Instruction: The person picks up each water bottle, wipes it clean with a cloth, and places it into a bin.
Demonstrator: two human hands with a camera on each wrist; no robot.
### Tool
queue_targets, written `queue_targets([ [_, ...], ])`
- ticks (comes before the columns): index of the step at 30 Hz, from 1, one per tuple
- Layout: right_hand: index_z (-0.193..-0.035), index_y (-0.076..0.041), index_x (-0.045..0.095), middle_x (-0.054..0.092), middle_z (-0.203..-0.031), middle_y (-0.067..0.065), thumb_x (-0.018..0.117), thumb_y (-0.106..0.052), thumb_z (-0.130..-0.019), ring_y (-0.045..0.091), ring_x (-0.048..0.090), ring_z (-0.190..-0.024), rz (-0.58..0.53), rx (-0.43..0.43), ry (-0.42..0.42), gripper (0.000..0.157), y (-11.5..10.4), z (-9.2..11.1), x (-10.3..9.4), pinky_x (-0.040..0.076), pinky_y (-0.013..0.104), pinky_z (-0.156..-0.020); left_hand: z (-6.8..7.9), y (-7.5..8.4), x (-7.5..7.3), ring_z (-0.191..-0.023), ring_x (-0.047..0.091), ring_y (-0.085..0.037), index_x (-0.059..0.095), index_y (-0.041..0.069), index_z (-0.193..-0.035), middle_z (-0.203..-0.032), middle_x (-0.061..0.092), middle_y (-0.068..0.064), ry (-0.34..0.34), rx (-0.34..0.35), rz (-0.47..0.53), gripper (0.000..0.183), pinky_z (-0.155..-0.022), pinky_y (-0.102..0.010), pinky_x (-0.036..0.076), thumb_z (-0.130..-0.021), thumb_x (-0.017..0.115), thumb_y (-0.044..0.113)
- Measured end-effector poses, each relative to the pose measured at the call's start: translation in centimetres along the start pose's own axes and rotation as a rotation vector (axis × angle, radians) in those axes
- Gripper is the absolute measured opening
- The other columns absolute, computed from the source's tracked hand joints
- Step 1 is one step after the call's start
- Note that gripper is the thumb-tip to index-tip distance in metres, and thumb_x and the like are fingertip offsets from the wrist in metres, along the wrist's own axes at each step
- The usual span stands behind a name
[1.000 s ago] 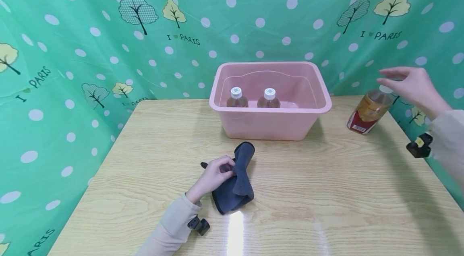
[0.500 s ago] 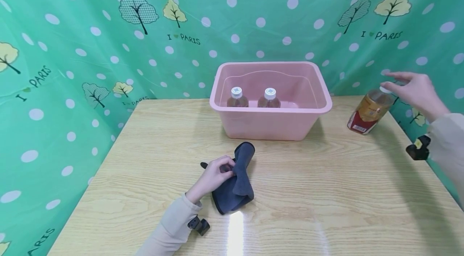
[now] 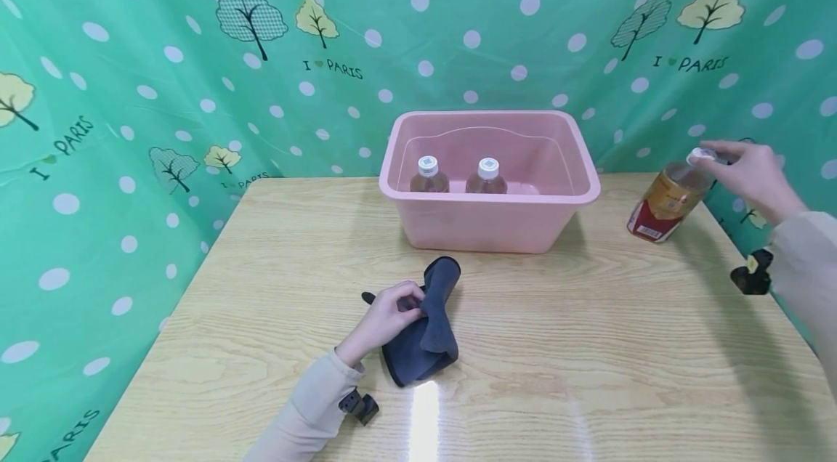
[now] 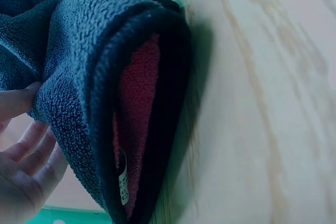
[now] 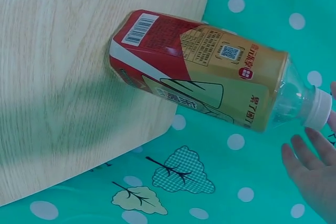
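Note:
My left hand (image 3: 394,313) pinches a fold of a dark blue-grey cloth (image 3: 431,331) lying bunched on the table. In the left wrist view, the fluffy cloth (image 4: 79,51) has a black border, and a pink underside with a small white tag shows inside its fold. Over at the right, my right hand (image 3: 752,175) has thumb and fingers at the white cap of a plastic bottle (image 3: 670,200), pinching it from both sides. The bottle's label (image 5: 210,66) is red and gold with a barcode. It stands on the table near the right edge.
A pink plastic tub (image 3: 471,226) stands at the back middle of the table (image 3: 588,346). Inside it are two white-capped bottles, one (image 3: 429,175) on the left and another (image 3: 487,177) beside it. A green dotted curtain (image 3: 366,26) hangs behind and along the sides.
My right hand has come down, its thumb and fingers closing on the bottle cap. My left hand and the cloth have stayed where they were.

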State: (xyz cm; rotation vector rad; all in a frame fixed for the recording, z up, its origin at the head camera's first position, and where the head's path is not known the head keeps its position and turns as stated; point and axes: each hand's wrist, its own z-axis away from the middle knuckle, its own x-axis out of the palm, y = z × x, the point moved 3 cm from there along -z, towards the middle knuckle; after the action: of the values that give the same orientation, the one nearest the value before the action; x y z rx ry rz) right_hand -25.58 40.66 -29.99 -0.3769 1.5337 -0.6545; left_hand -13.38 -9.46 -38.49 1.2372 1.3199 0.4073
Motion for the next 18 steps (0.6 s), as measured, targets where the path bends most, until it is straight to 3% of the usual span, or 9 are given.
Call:
queue_targets([
  [10, -0.136, 0.000, 0.028, 0.031, -0.132, 0.030, 0.041, -0.052, -0.084, 0.043, 0.031, -0.110, -0.047, 0.010, 0.042, 0.074, 0.28, 0.13, 0.58, 0.031, 0.060, -0.085, 0.06, 0.05, 0.01, -0.073, 0.056, -0.025, 0.058, -0.003, -0.081, -0.084, 0.058, -0.014, -0.010, -0.009, 0.014, 0.011, -0.061, -0.026, 0.047, -0.075, 0.056, -0.013],
  [18, -0.135, -0.004, 0.032, 0.029, -0.134, 0.025, 0.043, -0.049, -0.085, 0.036, 0.036, -0.106, -0.025, 0.003, 0.057, 0.068, 0.47, 0.05, 0.65, 0.039, 0.049, -0.077, 0.12, -0.04, 0.06, -0.074, 0.057, -0.025, 0.058, -0.003, -0.081, -0.086, 0.058, -0.015, -0.004, -0.023, 0.014, 0.010, -0.062, -0.026, 0.048, -0.075, 0.057, -0.011],
])
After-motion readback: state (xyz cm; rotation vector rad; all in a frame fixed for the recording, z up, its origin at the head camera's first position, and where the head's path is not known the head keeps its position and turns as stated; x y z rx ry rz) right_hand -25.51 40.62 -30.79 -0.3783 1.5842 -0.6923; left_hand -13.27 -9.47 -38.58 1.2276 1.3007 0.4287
